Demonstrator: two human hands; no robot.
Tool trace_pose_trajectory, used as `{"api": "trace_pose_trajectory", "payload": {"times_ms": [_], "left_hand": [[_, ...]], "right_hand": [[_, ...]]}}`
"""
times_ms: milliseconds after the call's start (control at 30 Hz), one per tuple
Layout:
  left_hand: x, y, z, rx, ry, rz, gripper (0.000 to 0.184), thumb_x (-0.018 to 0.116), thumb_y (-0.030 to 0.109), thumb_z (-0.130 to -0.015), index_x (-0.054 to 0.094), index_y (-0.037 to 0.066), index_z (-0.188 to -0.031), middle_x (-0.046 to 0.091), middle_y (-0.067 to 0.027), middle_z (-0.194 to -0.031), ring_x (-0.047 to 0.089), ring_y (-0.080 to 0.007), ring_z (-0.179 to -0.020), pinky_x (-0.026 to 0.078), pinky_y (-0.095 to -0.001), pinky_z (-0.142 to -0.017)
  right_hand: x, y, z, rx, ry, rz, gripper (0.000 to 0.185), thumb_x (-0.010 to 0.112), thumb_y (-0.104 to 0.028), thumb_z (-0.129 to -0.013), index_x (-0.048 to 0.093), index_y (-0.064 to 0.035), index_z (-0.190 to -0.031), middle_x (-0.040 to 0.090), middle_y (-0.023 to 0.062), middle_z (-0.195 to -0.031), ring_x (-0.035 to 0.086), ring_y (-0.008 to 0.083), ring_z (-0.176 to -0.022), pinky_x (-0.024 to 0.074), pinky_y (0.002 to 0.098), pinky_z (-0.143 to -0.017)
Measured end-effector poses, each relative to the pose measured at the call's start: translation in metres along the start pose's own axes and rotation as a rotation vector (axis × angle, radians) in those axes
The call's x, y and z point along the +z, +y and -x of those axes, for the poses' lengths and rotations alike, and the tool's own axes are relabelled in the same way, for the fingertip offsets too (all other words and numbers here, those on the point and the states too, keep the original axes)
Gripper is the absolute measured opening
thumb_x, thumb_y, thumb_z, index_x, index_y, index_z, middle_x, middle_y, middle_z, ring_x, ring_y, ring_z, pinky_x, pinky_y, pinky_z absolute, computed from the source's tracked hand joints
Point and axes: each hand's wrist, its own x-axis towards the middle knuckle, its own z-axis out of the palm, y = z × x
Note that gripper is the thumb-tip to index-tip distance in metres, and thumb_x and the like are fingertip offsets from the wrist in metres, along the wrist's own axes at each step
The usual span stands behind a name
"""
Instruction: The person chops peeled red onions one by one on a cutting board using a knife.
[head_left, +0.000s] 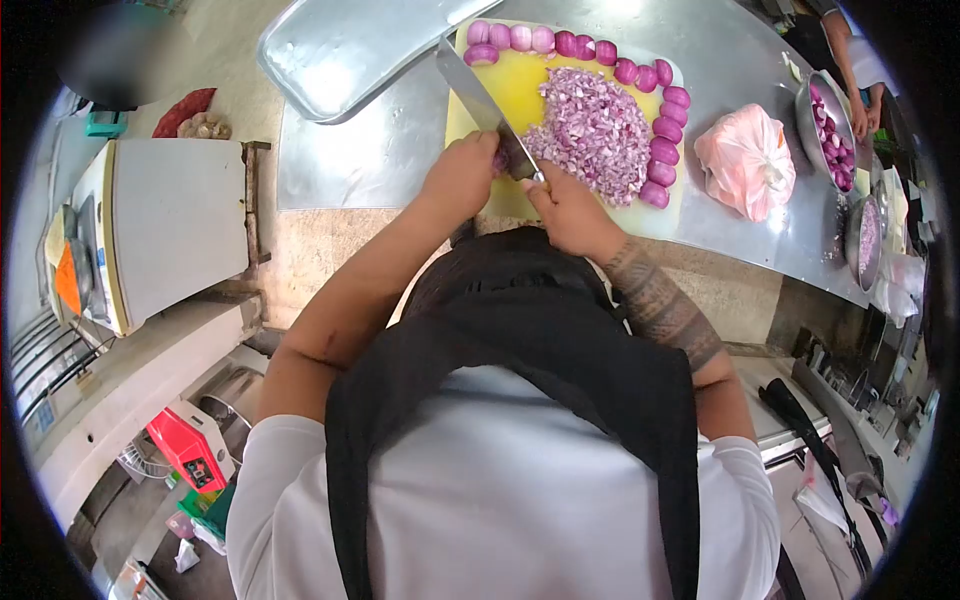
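Observation:
My right hand is closed around the handle of a large knife, whose blade points up and to the left. Against the blade's near part, my left hand is closed on a purple onion, mostly covered by the fingers. Both hands are at the near edge of a yellow cutting board. A heap of chopped onion lies on the board, to the right of the blade. Peeled onions line the board's far and right edges.
An empty metal tray lies at the far left of the metal table. Right of the board are a tied plastic bag, a bowl of onions and another bowl. Another person's hands are at the upper right.

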Motion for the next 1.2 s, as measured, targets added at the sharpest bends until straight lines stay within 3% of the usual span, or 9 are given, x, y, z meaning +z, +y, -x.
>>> {"api": "trace_pose_trajectory", "payload": {"times_ms": [100,167,233,367,400,500,600,700,1200], "left_hand": [[-0.004,0.002,0.003,-0.004,-0.004,0.019,0.031,0.072,0.014,-0.09,0.061,-0.001,-0.114,0.066,-0.0234,-0.11,0.065,-0.045,-0.103,0.051,-0.0528,-0.089],[0.002,-0.005,0.004,-0.017,0.001,0.037,0.029,0.072,0.015,-0.091,0.063,0.0,-0.113,0.066,-0.0234,-0.109,0.064,-0.0449,-0.102,0.051,-0.0529,-0.089],[0.004,-0.005,-0.001,0.012,0.031,0.045,0.026,0.071,0.017,-0.092,0.064,0.001,-0.111,0.066,-0.0234,-0.107,0.064,-0.0446,-0.101,0.051,-0.0528,-0.089],[-0.004,0.005,0.005,0.072,0.076,-0.044,0.022,0.069,0.018,-0.095,0.066,0.001,-0.108,0.066,-0.0231,-0.104,0.064,-0.0437,-0.1,0.051,-0.052,-0.088],[-0.006,0.009,0.004,0.078,0.08,-0.083,0.021,0.068,0.019,-0.096,0.067,0.001,-0.107,0.066,-0.0229,-0.103,0.065,-0.0435,-0.099,0.051,-0.0518,-0.088],[0.002,0.004,-0.001,0.046,0.061,-0.001,0.021,0.067,0.02,-0.097,0.068,0.001,-0.105,0.067,-0.0228,-0.101,0.064,-0.0437,-0.097,0.051,-0.0521,-0.087],[0.007,0.004,-0.004,0.02,0.085,0.05,0.019,0.069,0.018,-0.095,0.068,0.001,-0.104,0.068,-0.0226,-0.1,0.065,-0.0434,-0.099,0.051,-0.052,-0.088],[0.01,-0.001,-0.004,0.027,0.073,0.101,0.019,0.07,0.013,-0.091,0.064,0.0,-0.103,0.067,-0.0217,-0.102,0.064,-0.0425,-0.1,0.051,-0.0515,-0.089],[0.009,-0.001,0.002,-0.016,0.131,0.087,0.022,0.072,0.016,-0.09,0.069,-0.001,-0.104,0.071,-0.024,-0.1,0.068,-0.0448,-0.098,0.054,-0.0526,-0.085]], "right_hand": [[-0.06,-0.073,-0.025,0.581,-0.36,-0.202,0.032,0.056,-0.029,-0.108,0.059,0.0004,-0.121,0.057,0.0102,-0.071,0.059,0.0202,-0.056,0.0486,0.0369,-0.055],[-0.033,-0.046,-0.01,0.422,-0.254,-0.127,0.035,0.057,-0.029,-0.107,0.059,0.0015,-0.123,0.06,0.0143,-0.077,0.06,0.027,-0.063,0.0485,0.0413,-0.061],[-0.011,-0.031,0.001,0.348,-0.154,-0.116,0.035,0.058,-0.031,-0.106,0.06,0.0037,-0.111,0.065,0.0286,-0.09,0.065,0.0439,-0.085,0.0493,0.0491,-0.076],[-0.045,-0.023,0.001,0.375,-0.186,-0.053,0.038,0.058,-0.03,-0.106,0.06,0.0039,-0.122,0.067,0.0284,-0.093,0.065,0.0424,-0.083,0.0501,0.0465,-0.077],[-0.049,-0.025,0.002,0.32,-0.131,-0.024,0.038,0.059,-0.028,-0.107,0.061,0.0003,-0.133,0.061,0.0144,-0.077,0.064,0.0246,-0.072,0.0503,0.04,-0.069],[-0.064,-0.042,0.002,0.303,-0.179,0.104,0.038,0.059,-0.029,-0.104,0.06,0.0042,-0.122,0.069,0.0296,-0.093,0.068,0.0477,-0.087,0.0525,0.0517,-0.078],[-0.06,-0.061,0.003,0.229,-0.15,0.069,0.036,0.059,-0.028,-0.104,0.06,0.0037,-0.121,0.069,0.0301,-0.092,0.068,0.0501,-0.091,0.0523,0.0551,-0.079],[-0.025,-0.04,0.0,0.345,-0.229,0.104,0.038,0.058,-0.03,-0.107,0.06,0.0052,-0.121,0.067,0.0262,-0.088,0.07,0.0395,-0.088,0.0521,0.0481,-0.077],[-0.022,-0.043,0.006,0.248,-0.159,0.068,0.034,0.055,-0.028,-0.107,0.057,0.0024,-0.122,0.067,0.0279,-0.089,0.066,0.0477,-0.084,0.0494,0.0537,-0.076]]}}
